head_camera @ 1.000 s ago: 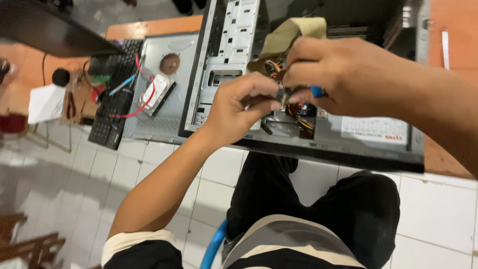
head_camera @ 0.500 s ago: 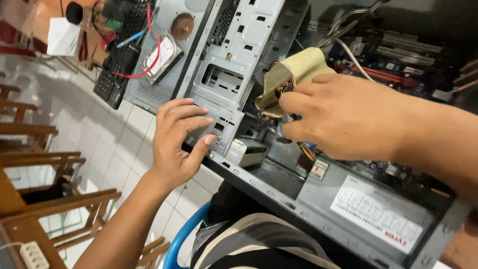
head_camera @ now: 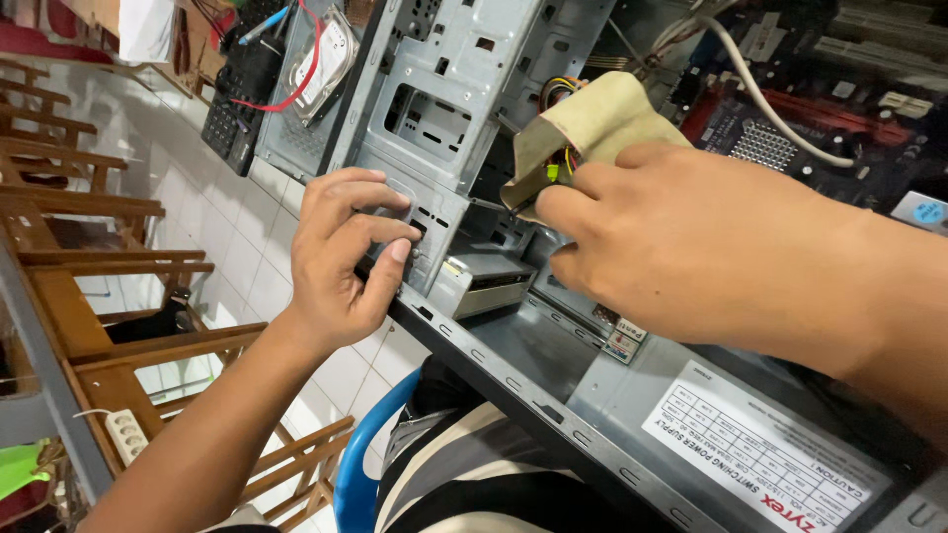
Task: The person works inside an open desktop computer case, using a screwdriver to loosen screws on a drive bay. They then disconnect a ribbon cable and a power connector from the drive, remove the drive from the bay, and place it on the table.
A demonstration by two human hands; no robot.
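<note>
My left hand (head_camera: 346,257) presses fingertips and thumb against the drive cage (head_camera: 449,118) of the open case (head_camera: 553,395), fingers curled narrow around a small tab there. My right hand (head_camera: 691,257) is closed on a beige cloth (head_camera: 592,123) and, I think, a thin screwdriver (head_camera: 486,205) whose tip shows below it. The cage is stiff sheet steel, probably sharp at the cut edges, so I judge flat faces safer to grip. The cloth is soft and light. A hard drive (head_camera: 321,54) and keyboard (head_camera: 242,84) lie beyond.
</note>
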